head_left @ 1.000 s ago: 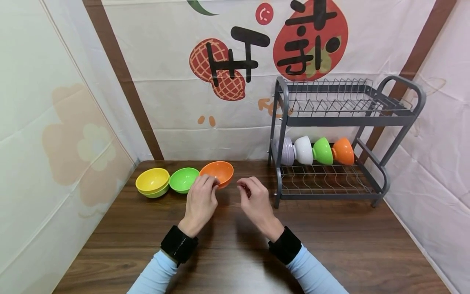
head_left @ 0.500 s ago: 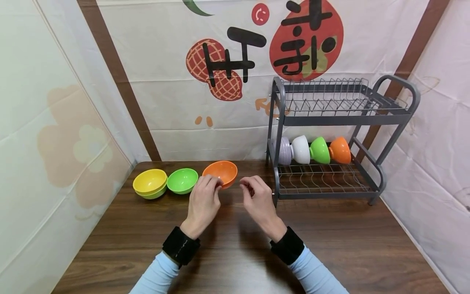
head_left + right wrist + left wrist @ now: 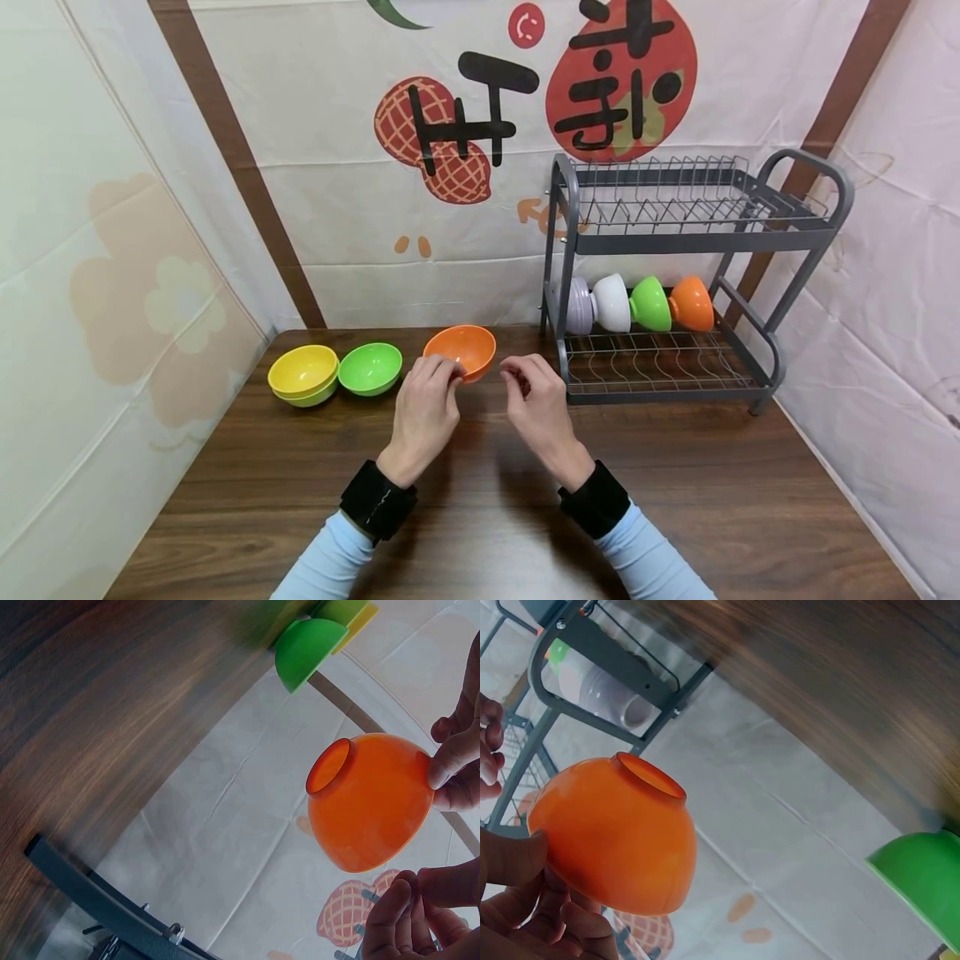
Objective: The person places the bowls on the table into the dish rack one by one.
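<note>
My left hand pinches the near rim of an orange bowl between thumb and fingers. In the left wrist view the orange bowl shows its outer side and foot ring, held off the table. My right hand hovers just right of the bowl, apart from it, fingers loosely curled with nothing in them. In the right wrist view, the thumb and fingertips of the right hand lie close together. Left of the held bowl a green bowl sits on the table, beside a yellow bowl nested in a light green one.
A grey two-tier dish rack stands on the right of the wooden table. On its lower tier a lilac bowl, white bowl, green bowl and orange bowl stand on edge in a row. Printed cloth hangs behind.
The left hand has carried the orange bowl a little to the right, away from the green bowl. The right hand has drifted right alongside it. The head view has shifted slightly.
</note>
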`<control>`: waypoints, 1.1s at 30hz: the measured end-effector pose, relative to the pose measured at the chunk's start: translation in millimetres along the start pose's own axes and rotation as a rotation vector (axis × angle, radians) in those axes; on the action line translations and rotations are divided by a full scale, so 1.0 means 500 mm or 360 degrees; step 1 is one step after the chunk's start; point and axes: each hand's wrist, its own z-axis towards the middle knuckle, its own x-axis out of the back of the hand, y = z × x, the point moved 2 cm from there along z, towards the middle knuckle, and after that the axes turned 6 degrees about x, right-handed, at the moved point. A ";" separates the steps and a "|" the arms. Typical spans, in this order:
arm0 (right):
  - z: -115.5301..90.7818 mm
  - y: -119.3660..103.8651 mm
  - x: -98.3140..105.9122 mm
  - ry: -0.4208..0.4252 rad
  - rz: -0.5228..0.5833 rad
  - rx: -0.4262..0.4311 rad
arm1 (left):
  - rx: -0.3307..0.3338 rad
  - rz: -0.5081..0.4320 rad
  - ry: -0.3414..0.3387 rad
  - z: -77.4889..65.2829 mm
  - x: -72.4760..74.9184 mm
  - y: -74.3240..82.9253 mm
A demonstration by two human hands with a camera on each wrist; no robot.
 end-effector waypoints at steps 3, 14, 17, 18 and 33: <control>0.001 0.002 0.006 0.0007 -0.0005 -0.0014 | -0.0016 -0.0011 0.0000 0.002 0.001 0.006; 0.004 0.013 0.035 0.0051 -0.0057 -0.0010 | -0.0089 -0.0053 -0.0030 0.012 -0.016 0.036; 0.006 0.016 0.041 0.0043 -0.0076 -0.0022 | -0.0113 -0.0073 -0.0024 0.014 -0.023 0.044; 0.006 0.018 0.042 0.0041 -0.0085 -0.0026 | -0.0127 -0.0080 -0.0019 0.016 -0.025 0.047; -0.001 0.028 0.057 -0.0057 -0.0135 0.0055 | -0.0223 -0.0109 -0.0014 0.022 -0.038 0.081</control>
